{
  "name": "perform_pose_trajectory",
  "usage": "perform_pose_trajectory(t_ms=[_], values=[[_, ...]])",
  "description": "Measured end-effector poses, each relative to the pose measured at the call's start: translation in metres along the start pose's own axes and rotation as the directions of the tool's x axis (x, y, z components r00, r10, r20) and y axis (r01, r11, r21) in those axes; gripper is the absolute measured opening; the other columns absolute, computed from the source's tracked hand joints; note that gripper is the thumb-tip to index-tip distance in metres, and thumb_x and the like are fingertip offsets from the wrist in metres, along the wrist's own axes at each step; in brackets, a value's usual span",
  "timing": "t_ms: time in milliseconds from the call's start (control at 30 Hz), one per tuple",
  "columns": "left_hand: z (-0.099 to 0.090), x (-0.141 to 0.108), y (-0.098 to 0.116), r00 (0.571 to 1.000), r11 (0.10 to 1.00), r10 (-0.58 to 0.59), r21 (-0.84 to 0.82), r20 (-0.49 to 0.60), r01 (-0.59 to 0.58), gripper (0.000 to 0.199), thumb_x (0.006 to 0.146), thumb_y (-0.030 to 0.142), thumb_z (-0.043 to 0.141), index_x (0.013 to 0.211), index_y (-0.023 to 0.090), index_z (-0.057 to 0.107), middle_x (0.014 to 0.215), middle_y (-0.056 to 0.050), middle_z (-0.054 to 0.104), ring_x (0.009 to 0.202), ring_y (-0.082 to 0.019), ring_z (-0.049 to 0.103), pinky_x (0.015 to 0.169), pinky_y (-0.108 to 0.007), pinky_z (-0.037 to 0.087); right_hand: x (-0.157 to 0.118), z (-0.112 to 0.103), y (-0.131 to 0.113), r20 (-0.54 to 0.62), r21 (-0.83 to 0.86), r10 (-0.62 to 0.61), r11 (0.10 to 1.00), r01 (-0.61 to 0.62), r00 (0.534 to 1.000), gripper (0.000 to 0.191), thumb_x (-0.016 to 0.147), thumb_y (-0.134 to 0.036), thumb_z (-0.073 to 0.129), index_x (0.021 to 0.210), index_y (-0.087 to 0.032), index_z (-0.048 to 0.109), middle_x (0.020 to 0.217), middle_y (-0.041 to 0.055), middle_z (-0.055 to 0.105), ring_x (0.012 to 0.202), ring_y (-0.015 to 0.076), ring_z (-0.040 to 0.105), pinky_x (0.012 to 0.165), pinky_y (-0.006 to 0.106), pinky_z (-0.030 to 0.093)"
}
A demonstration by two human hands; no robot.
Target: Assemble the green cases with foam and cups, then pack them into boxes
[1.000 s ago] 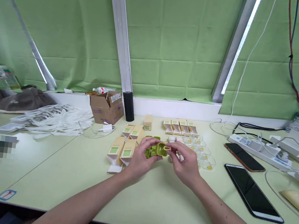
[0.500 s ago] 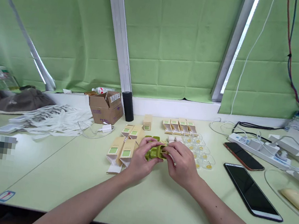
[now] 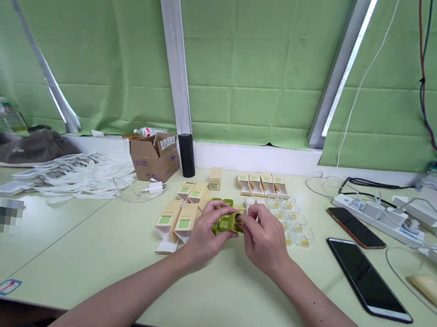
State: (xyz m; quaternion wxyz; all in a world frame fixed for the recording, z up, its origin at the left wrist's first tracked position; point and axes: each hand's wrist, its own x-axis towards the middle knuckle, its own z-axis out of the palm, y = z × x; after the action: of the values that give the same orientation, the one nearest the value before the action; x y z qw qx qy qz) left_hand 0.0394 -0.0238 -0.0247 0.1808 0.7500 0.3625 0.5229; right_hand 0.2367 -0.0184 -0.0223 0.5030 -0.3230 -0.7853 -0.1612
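Observation:
My left hand (image 3: 209,232) is wrapped round a small green container (image 3: 227,221) just above the table. The fingertips of my right hand (image 3: 264,238) are at the container's open right end, partly inside it; whether they pinch anything is hidden. Other green pieces (image 3: 222,201) lie right behind my left hand. Beside that hand stand several kraft boxes with green labels (image 3: 186,222). To the right of my right hand are several clear plastic pieces with yellow centres (image 3: 298,227). A small white item (image 3: 251,202) sits behind my right fingers.
Four-sided kraft boxes (image 3: 261,184) line the back. A cardboard box (image 3: 153,159) and black cylinder (image 3: 186,155) stand at back left, beyond white straps (image 3: 76,174). At right lie two phones (image 3: 368,279) and a power strip (image 3: 380,221).
My right fingers have shifted slightly and reach a little further into the container's open end. My left hand and the container have barely moved.

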Motion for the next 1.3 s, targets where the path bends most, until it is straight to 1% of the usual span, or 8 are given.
perform_pose_trajectory(t_ms=[300,467,733,867,967,1067,1167,1300], values=[[0.0,0.001,-0.002,1.0,1.0,0.011,0.026,0.004,-0.012,0.045,0.082,0.013,0.085,0.124,0.029,0.076,0.128,-0.01,0.062,0.124,-0.029,0.063,0.11,-0.049,0.056,0.002,-0.003,-0.002,-0.015,-0.053,-0.037,0.998,0.036,0.999,0.018,0.097,-0.007,0.055,0.092,-0.019,0.068,0.091,0.0073,0.059,0.07,0.0166,0.048,0.058,0.03,0.033],[-0.001,0.0,-0.001,1.0,1.0,0.006,0.017,0.027,-0.007,0.047,0.083,0.012,0.083,0.126,0.03,0.076,0.13,-0.011,0.062,0.125,-0.029,0.063,0.108,-0.05,0.057,0.003,-0.002,-0.001,-0.009,-0.031,-0.043,0.999,0.043,0.999,0.02,0.099,-0.007,0.055,0.092,-0.02,0.068,0.091,0.0072,0.058,0.078,0.0192,0.051,0.057,0.031,0.031],[-0.002,0.0,-0.006,0.998,0.999,0.044,0.023,0.042,-0.044,0.046,0.084,0.014,0.084,0.127,0.031,0.077,0.128,-0.01,0.062,0.122,-0.029,0.064,0.106,-0.048,0.058,0.001,0.002,0.003,0.018,0.032,-0.064,0.997,0.064,0.998,0.021,0.101,-0.008,0.054,0.092,-0.02,0.068,0.087,0.0064,0.058,0.081,0.0207,0.05,0.061,0.032,0.037],[-0.003,0.002,-0.005,0.998,0.998,0.045,0.032,0.031,-0.046,0.048,0.083,0.01,0.081,0.127,0.03,0.077,0.124,-0.01,0.063,0.121,-0.028,0.063,0.103,-0.046,0.059,0.001,-0.002,0.009,0.043,0.075,-0.105,0.992,0.101,0.994,0.02,0.1,-0.008,0.054,0.106,-0.02,0.069,0.091,0.0078,0.062,0.084,0.0223,0.053,0.064,0.034,0.043],[-0.004,0.004,-0.003,0.999,0.998,0.041,0.052,-0.011,-0.04,0.048,0.083,0.011,0.079,0.127,0.029,0.076,0.12,-0.009,0.064,0.122,-0.028,0.061,0.105,-0.045,0.057,0.002,-0.007,0.012,0.056,0.116,-0.124,0.986,0.117,0.991,0.028,0.098,-0.008,0.054,0.12,-0.021,0.065,0.1,0.0101,0.065,0.089,0.025,0.059,0.068,0.037,0.05],[-0.006,0.006,-0.003,0.995,0.994,0.055,0.1,-0.078,-0.048,0.046,0.083,0.012,0.079,0.126,0.028,0.077,0.117,-0.009,0.066,0.123,-0.029,0.058,0.106,-0.046,0.055,0.002,-0.009,0.013,0.074,0.167,-0.089,0.983,0.076,0.993,0.043,0.094,-0.009,0.056,0.135,-0.021,0.057,0.117,0.0147,0.066,0.105,0.0302,0.065,0.077,0.042,0.058],[-0.007,0.006,-0.004,0.99,0.984,0.112,0.151,-0.087,-0.098,0.046,0.084,0.014,0.08,0.127,0.028,0.076,0.112,-0.008,0.072,0.119,-0.03,0.055,0.104,-0.048,0.053,-0.001,-0.005,0.011,0.141,0.196,-0.05,0.98,0.021,0.989,0.058,0.094,-0.011,0.059,0.15,-0.021,0.047,0.135,0.0183,0.064,0.122,0.034,0.064,0.091,0.049,0.062],[-0.006,0.005,-0.004,0.986,0.972,0.163,0.177,-0.044,-0.153,0.044,0.087,0.019,0.083,0.129,0.028,0.074,0.11,-0.009,0.076,0.117,-0.031,0.053,0.101,-0.05,0.053,-0.006,0.003,0.01,0.171,0.274,-0.003,0.961,-0.044,0.985,0.062,0.096,-0.008,0.056,0.154,-0.024,0.044,0.138,0.0174,0.063,0.127,0.0337,0.064,0.097,0.052,0.064]])
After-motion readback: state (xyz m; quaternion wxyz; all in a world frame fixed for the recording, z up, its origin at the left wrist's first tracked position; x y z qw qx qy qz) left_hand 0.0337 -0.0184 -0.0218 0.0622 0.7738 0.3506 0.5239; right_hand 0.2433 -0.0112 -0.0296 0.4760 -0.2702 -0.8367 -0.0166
